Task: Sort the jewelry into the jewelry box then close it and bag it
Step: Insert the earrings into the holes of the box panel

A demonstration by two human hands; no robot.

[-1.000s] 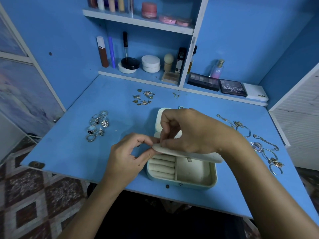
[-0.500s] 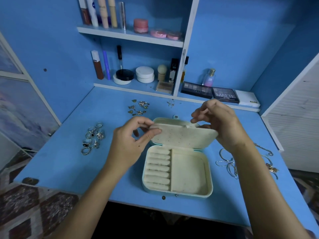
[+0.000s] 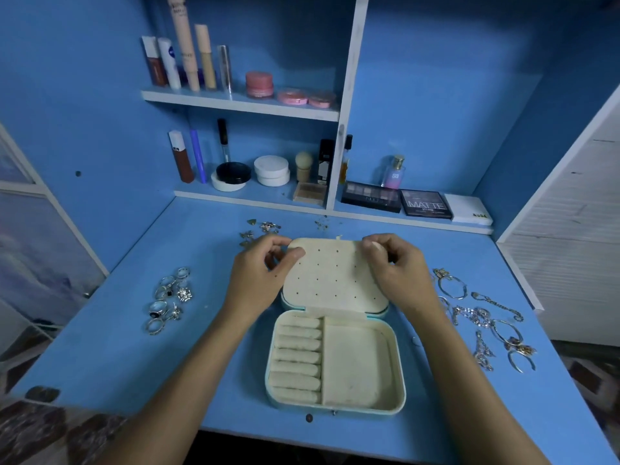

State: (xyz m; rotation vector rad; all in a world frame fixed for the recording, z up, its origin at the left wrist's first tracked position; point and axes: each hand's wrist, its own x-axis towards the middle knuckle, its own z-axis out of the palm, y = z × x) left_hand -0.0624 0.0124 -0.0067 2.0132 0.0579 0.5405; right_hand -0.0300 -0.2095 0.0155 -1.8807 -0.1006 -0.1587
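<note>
The jewelry box [image 3: 335, 364] lies open at the lower centre of the frame on the blue desk [image 3: 117, 347]. Its base shows a column of padded ring rolls [image 3: 297, 357] on the left and a plain compartment [image 3: 355, 364] on the right; both hold nothing. The lid [image 3: 333, 276], cream inside and dotted with small holes, is folded back above the base, toward the middle of the frame.

The left hand [image 3: 258, 280] pinches the lid's upper left corner, thumb on the inner face and fingers curled behind the edge. The right hand [image 3: 396, 270] grips the upper right corner in the same manner, fingers bent round the rim.

A cluster of rings [image 3: 169, 298] sits on the desk at the left of the frame, well apart from the box. Bracelets and chains [image 3: 483, 320] are strewn at the right, just beyond the right wrist. Small earrings [image 3: 260, 229] lie above the left hand, near the back of the desk; a few seem partly hidden by the fingers, though that is hard to tell.

Across the upper frame, shelves [image 3: 241, 104] carry cosmetics, with eyeshadow palettes [image 3: 399, 199] and a perfume bottle [image 3: 394, 172] on the right.
</note>
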